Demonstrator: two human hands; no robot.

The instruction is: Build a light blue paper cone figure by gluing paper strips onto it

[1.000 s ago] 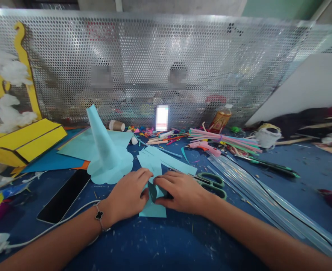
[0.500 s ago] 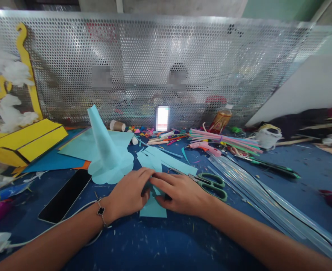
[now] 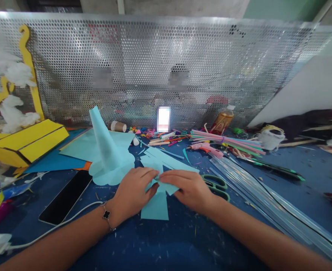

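A light blue paper strip (image 3: 155, 205) lies on the dark blue table in front of me. My left hand (image 3: 133, 190) and my right hand (image 3: 190, 188) meet at its upper end, fingers pinched on a fold of the paper. More light blue paper strips (image 3: 166, 160) lie just behind my hands. Green-handled scissors (image 3: 218, 184) rest right beside my right hand, partly hidden by it. A light blue paper cone (image 3: 106, 152) with a scalloped base stands to the left of my left hand.
A black phone (image 3: 65, 195) with a white cable lies at the left. A yellow box (image 3: 27, 141) sits at the far left. A pink glue gun (image 3: 206, 148), coloured straws (image 3: 228, 139) and clear glue sticks (image 3: 253, 184) fill the right. A perforated metal screen (image 3: 154, 67) closes the back.
My fingers have lifted the paper's upper end off the table and pinched it into a fold; the right hand has shifted slightly right and up. The view has tilted a little.
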